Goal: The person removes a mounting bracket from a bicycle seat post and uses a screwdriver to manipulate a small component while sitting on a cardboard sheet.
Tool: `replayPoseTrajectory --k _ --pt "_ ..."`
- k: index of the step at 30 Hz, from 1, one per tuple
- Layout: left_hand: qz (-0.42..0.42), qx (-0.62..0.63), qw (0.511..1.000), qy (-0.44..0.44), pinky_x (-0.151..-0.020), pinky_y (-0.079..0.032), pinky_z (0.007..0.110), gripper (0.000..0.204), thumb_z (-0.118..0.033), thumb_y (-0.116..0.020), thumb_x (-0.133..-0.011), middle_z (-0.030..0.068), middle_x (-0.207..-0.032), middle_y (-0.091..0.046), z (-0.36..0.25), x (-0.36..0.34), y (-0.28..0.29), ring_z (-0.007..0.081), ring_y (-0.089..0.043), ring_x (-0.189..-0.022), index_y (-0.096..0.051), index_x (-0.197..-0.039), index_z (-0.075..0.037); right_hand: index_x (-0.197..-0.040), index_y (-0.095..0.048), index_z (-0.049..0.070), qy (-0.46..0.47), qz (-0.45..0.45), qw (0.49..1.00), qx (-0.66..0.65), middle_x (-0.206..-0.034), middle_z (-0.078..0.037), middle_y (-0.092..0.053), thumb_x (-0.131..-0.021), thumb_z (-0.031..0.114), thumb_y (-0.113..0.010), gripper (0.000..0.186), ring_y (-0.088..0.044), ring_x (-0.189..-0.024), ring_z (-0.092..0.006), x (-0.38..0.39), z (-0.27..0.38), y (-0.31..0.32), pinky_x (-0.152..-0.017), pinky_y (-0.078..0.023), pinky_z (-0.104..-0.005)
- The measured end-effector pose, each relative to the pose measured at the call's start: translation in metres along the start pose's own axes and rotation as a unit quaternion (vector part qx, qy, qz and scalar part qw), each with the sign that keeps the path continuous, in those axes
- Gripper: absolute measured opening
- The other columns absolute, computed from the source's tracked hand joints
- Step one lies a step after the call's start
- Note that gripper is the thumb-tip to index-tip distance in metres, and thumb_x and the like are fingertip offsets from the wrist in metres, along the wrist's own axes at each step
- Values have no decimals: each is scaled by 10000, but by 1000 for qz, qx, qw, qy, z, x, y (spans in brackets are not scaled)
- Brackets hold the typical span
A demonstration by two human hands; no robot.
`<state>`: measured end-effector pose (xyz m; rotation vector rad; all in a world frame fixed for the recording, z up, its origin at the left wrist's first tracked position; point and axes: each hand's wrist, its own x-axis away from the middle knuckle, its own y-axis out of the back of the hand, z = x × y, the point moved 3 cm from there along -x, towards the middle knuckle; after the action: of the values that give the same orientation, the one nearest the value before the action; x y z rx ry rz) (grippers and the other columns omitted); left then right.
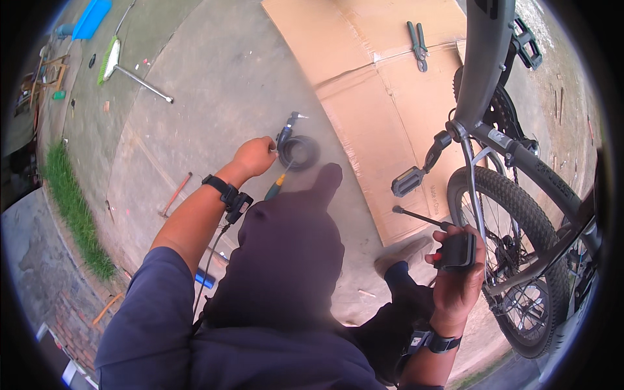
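Note:
My left hand (pixel 256 156) reaches over the concrete with its fingers curled at the lower end of a dark handheld tool (pixel 285 133) with an angled metal tip. Against that tool lies a round black coil or ring (pixel 310 155). A screwdriver (pixel 275 187) with a yellow and dark green handle has its shaft over the ring; my knee partly covers the area. On the right, beside the bicycle (pixel 482 133), my right hand (pixel 460 279) is wrapped round a black boxy device (pixel 457 250) with a red part. A thin black rod (pixel 419 215) with a knobbed end extends from it.
Flattened cardboard (pixel 364 97) covers the ground ahead, with green-handled pliers or cutters (pixel 418 47) on it. The bicycle's pedal (pixel 408 181) juts out near my right hand. A hammer (pixel 176 195) and a broom (pixel 114 58) lie left, beyond them a grass strip (pixel 75 211).

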<state>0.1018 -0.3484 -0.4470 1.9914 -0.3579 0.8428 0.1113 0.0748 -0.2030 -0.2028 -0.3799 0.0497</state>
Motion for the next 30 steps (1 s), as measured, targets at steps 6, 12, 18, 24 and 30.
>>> replayPoseTrajectory --k 6,12,18,24,30 --pt "22 1 999 23 -918 -533 446 350 -277 -643 -931 169 -1105 -730 22 -8 -22 359 -677 -1057 -670 -1179 -31 -1475 -407 11 -29 -22 998 -46 -1331 -225 -584 -980 570 -587 768 -606 -1219 -390 -10 -7 5 -816 -636 -461" --pt "88 -14 996 24 -941 -530 455 338 -266 -640 -920 187 -1144 -711 42 5 -70 370 -665 -1094 -670 -1170 -40 -1476 -402 8 -58 -50 995 -68 -1307 -229 -586 -1002 551 -554 737 -635 -1153 -383 -17 -12 -4 -773 -648 -458" --pt "141 -79 986 49 -980 -527 469 411 -266 -634 -931 202 -1267 -651 30 17 -108 389 -647 -1153 -582 -1255 -18 -1493 -372 -7 -88 -28 988 -127 -1239 -209 -591 -1048 483 -499 674 -644 -1063 -351 -25 -14 -17 -625 -644 -394" --pt "147 -74 984 64 -967 -531 459 428 -293 -648 -927 219 -1227 -666 30 15 -109 392 -652 -1145 -567 -1230 -1 -1454 -420 -2 -90 -60 984 -141 -1216 -232 -616 -1034 536 -484 686 -681 -1017 -374 -18 -6 -8 -644 -641 -396" --pt "94 -15 994 53 -888 -552 463 417 -305 -642 -912 232 -1057 -715 40 42 -78 406 -691 -1000 -560 -1170 12 -1439 -424 -19 -35 -91 978 -185 -1180 -231 -609 -1046 530 -456 676 -681 -970 -358 -9 5 4 -566 -602 -369"
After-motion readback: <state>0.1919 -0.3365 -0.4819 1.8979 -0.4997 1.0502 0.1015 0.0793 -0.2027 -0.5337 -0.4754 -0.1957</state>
